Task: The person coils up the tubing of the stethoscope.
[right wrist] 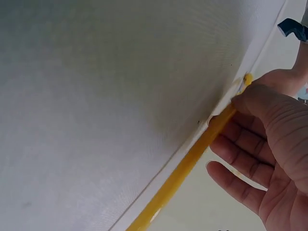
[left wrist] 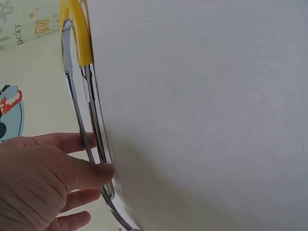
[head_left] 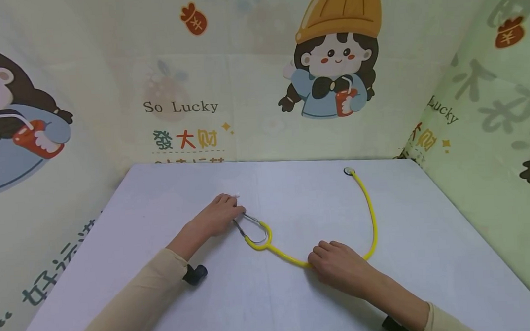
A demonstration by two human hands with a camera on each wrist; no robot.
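Observation:
A stethoscope (head_left: 291, 259) with yellow tubing lies across the white table, its round chest piece (head_left: 348, 171) near the back edge. At its other end, metal ear tubes (left wrist: 98, 130) run from the yellow fork. My left hand (head_left: 220, 214) holds these ear tubes, the thumb over them in the left wrist view and the fingers behind. Further right, my right hand (head_left: 340, 268) pinches the yellow tubing (right wrist: 185, 166) between thumb and fingers, partway along its length. The ear tips are mostly hidden by the left hand in the head view.
The white tabletop (head_left: 200, 306) spreads around both hands. Behind it hangs a printed cloth (head_left: 252, 87) with cartoon figures and lettering, which continues along the sides. A dark strapped device (head_left: 195, 275) sits at the left wrist, another (head_left: 394, 326) at the right.

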